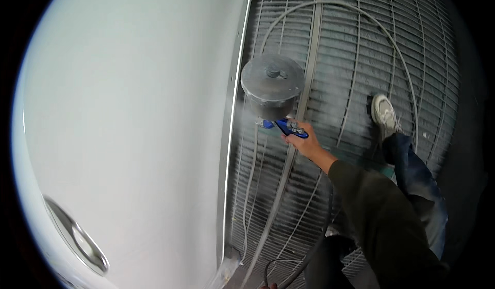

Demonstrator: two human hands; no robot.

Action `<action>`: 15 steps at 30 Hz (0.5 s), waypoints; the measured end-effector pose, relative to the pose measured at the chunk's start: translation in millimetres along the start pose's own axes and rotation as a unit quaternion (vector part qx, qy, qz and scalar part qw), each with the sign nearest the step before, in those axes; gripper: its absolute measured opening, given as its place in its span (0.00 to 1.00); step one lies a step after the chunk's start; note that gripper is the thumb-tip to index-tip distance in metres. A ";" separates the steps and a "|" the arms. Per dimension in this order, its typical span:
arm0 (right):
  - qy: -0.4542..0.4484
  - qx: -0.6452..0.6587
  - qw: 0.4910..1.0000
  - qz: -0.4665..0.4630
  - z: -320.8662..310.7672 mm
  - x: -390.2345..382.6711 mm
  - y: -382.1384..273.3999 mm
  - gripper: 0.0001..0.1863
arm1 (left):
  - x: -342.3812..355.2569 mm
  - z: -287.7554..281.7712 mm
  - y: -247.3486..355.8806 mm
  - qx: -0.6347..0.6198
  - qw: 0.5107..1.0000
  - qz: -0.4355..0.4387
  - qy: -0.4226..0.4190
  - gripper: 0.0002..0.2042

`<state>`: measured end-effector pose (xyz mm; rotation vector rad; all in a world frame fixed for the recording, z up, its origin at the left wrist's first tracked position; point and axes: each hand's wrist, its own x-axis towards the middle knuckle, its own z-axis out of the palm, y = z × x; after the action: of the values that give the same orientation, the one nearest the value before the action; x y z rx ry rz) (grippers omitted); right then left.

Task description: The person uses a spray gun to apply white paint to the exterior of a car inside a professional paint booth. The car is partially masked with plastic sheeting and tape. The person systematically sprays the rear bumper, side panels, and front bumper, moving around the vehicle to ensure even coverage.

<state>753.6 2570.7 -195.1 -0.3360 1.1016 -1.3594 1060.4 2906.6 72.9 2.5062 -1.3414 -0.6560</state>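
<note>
My right hand (pixel 301 137) is wrapped round the blue handle of a spray gun (pixel 291 128). Its round grey lidded cup (pixel 273 80) sits on top, beside the edge of a glossy white vehicle panel (pixel 134 108). A pale mist hangs around the gun, whose nozzle is mostly hidden under the cup. Only a sliver of my left hand (pixel 268 286) shows at the bottom edge, its fingers closed at the dark hose (pixel 309 258). The rest of that hand is out of the picture.
Slatted metal grating (pixel 356 46) forms the floor. A pale thin hose (pixel 394 44) curves across it in a wide arc. My shoe (pixel 384 111) stands on the right. A recessed handle (pixel 77 237) lies at lower left; clear film (pixel 224 273) hangs at the panel's lower corner.
</note>
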 end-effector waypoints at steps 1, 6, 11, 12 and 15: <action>-0.002 0.018 1.000 -0.002 -7.2 15.3 -11.7 0.27 | 3.1 12.0 22.4 0.031 0.999 0.024 -0.004 0.18; -0.026 0.063 0.998 -0.009 -57.4 99.7 -76.2 0.17 | 12.6 67.1 152.1 0.097 0.995 -0.013 -0.019 0.17; -0.017 0.059 0.998 0.001 -101.1 195.7 -120.8 0.13 | 35.1 95.1 191.6 0.091 0.995 0.007 -0.038 0.14; -0.011 0.070 0.997 -0.004 -105.0 212.1 -136.6 0.10 | 36.6 100.6 186.5 -0.012 0.999 -0.043 0.001 0.12; 0.029 0.098 0.995 -0.020 -128.5 270.4 -170.5 0.10 | 49.6 131.6 179.4 -0.223 0.959 -0.156 0.075 0.09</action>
<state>505.4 2337.2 -246.4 -0.1758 1.0040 -1.5076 889.6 2767.2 14.9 2.3442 -0.6567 -0.7163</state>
